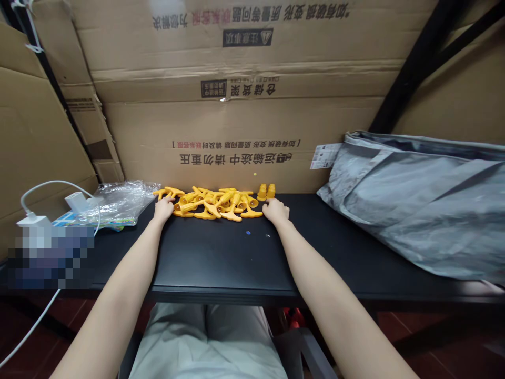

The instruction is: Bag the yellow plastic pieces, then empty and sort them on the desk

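Note:
Several yellow plastic T-shaped pieces [232, 202] with ribbed stems and flared cup ends lie in a loose pile on the black tabletop [221, 258]. My left hand [163, 210] is at the pile's left end, its fingers closed around the lower part of a yellow T-shaped piece [160, 193]. A second crossbar shows just behind those fingers. At the right end, my right hand [276, 211] has its fingers curled, and whatever they hold, if anything, is hidden. Right behind its fingertips, two yellow ribbed pieces [266, 191] stand upright side by side.
Cardboard [244, 121] with printed characters walls off the back. A grey fabric bag [418, 205] fills the right side. Clear plastic packaging [126, 202], a white charger [35, 222] and its cable lie at left. The tabletop's front edge [224, 295] runs above my lap.

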The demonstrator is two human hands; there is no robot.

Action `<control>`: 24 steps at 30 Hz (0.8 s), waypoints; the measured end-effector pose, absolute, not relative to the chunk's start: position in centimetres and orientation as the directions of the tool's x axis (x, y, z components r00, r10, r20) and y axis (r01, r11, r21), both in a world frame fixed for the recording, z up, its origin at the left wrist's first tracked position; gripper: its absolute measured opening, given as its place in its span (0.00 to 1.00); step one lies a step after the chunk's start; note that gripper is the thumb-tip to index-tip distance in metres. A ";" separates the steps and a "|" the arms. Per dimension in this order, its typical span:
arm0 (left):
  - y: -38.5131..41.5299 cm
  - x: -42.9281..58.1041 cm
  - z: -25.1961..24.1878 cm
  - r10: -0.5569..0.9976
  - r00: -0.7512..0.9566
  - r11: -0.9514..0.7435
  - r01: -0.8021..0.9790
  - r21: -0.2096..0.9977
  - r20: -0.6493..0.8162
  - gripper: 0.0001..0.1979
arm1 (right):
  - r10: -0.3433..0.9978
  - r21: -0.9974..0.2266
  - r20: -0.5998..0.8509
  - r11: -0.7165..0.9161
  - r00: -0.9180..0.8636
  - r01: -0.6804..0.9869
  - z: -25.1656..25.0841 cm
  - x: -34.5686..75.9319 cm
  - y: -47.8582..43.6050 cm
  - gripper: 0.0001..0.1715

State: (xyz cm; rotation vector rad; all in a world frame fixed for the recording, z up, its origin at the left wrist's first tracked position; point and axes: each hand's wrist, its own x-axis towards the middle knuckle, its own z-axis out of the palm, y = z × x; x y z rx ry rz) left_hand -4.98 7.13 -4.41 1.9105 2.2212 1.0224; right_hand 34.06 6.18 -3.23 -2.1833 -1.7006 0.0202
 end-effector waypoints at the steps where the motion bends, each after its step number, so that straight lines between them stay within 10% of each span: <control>1: 7.0 -4.9 -4.3 0.902 -0.256 0.048 0.860 0.508 0.348 0.20 | 0.938 -0.298 0.232 -0.183 0.257 0.937 -3.1 33.9 6.1 0.22; 10: 6.2 -4.4 -3.9 0.907 -0.308 0.101 0.820 0.563 0.287 0.20 | 0.966 -0.428 0.239 0.013 0.099 0.904 -2.8 32.2 6.2 0.23; 24: 4.9 -2.6 -2.3 0.711 -0.083 -0.284 0.874 0.393 0.698 0.17 | 0.860 -0.540 0.458 0.069 0.225 0.839 -3.0 32.1 6.4 0.14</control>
